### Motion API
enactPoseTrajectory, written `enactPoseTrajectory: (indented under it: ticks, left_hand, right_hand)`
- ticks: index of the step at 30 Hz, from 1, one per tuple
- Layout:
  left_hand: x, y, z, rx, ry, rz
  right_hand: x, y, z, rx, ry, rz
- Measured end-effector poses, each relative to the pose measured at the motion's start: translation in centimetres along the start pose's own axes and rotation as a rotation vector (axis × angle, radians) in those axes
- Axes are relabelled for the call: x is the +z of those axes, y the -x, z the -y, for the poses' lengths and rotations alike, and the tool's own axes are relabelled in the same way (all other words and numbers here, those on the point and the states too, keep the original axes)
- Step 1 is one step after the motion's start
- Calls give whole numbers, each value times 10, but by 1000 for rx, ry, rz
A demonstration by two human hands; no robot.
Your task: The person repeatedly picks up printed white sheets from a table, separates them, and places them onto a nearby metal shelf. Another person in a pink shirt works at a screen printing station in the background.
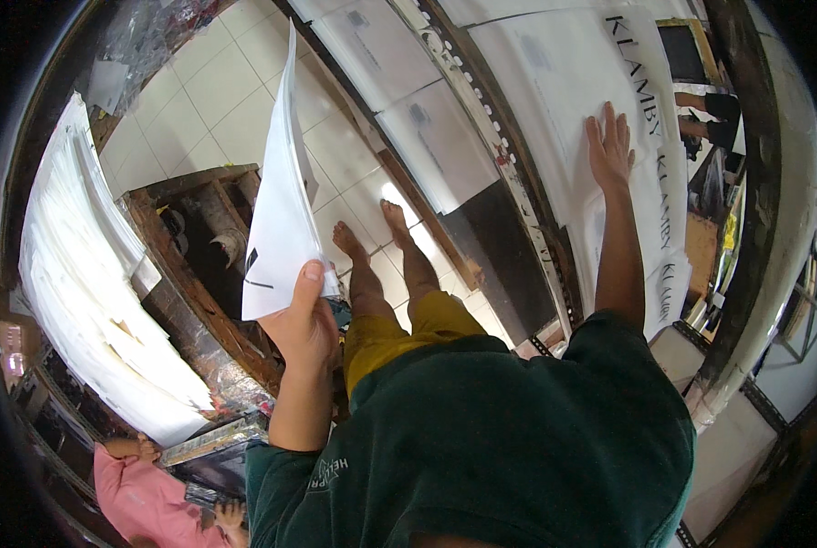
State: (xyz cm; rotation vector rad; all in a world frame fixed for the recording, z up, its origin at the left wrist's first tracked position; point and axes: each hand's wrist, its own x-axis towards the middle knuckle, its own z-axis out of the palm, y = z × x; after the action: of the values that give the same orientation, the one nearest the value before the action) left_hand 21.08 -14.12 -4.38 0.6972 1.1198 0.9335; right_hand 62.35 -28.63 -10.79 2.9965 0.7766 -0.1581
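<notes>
My left hand (304,321) is closed on the lower edge of a few thin white sheets (279,205), thumb on top. The sheets stand up from the hand, slightly bowed, and a bit of dark print shows at their lower left. My right hand (611,155) lies flat with fingers spread on large white printed sheets (555,100), which rest on the long table at my right. Dark lettering runs along the right side of those sheets. Whether the held sheets are paper or plastic I cannot tell.
A tall fanned stack of white sheets (89,265) stands at left, by a worn wooden frame (199,310). More white sheets (408,137) lie along a dark-edged rail ahead. A co-worker in a pink shirt (148,493) is at lower left. Another person's dark shorts (723,119) show at far right.
</notes>
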Motion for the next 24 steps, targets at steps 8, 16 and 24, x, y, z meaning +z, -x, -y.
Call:
enactPoseTrajectory:
  ticks: [8,16,24]
  left_hand:
    - [-5,-2,-6,-2,85,-9]
    - [-18,-2,-10,-42,116,50]
    - [-32,-17,2,-396,423,139]
  right_hand:
    - [5,-5,-1,25,50,9]
    - [4,-9,-3,38,78,44]
    - [-38,73,78,-493,-648,-246]
